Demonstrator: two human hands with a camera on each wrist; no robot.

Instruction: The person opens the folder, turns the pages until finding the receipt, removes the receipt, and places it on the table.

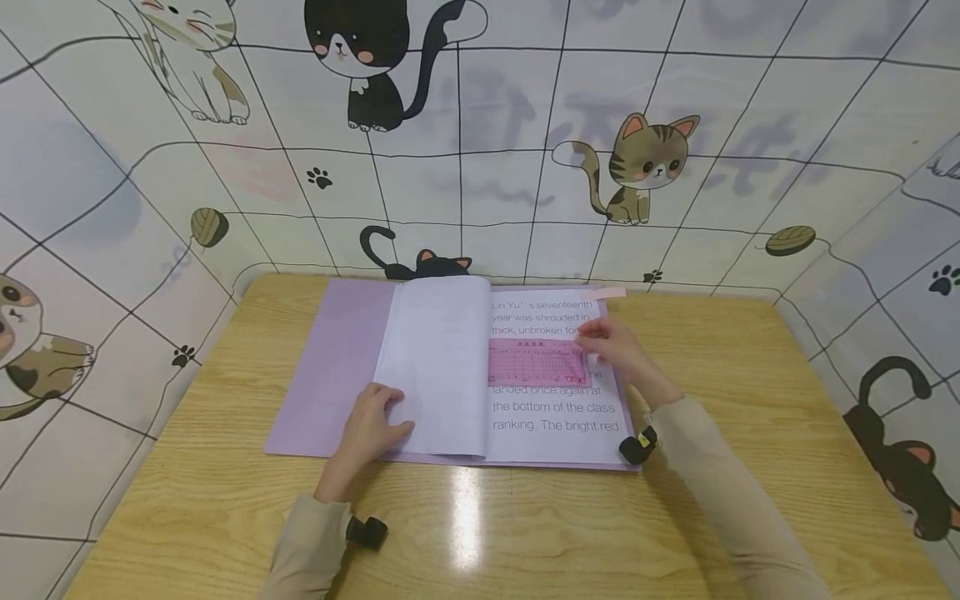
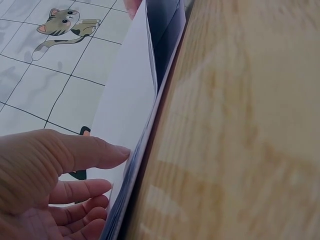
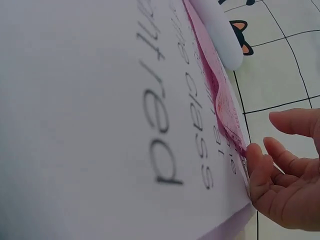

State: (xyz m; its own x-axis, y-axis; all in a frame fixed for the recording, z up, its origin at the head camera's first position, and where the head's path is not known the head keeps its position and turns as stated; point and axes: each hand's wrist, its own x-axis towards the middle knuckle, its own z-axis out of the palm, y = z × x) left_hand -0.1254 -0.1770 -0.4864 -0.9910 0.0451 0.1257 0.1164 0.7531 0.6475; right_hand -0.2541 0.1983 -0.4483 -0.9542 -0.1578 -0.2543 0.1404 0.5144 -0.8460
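Note:
A booklet (image 1: 431, 367) with a lilac cover (image 1: 322, 358) lies spread on the table, its left page blank and its right page (image 1: 555, 446) printed in large type. Across the right page lies a pink paper slip (image 1: 536, 362) with a printed grid; in the right wrist view the slip (image 3: 224, 102) bows up from the page. My right hand (image 1: 618, 354) touches the slip's right end with its fingers, and its thumb stands apart in the right wrist view. My left hand (image 1: 371, 425) rests at the lower left edge of the blank page, thumb on the paper.
A pale pink tab (image 1: 604, 293) sticks out past the top right of the booklet. The wooden table (image 1: 187, 500) meets walls printed with cartoon cats (image 1: 648, 171) at the back and sides. Black wrist cameras (image 1: 367, 533) hang at both sleeves.

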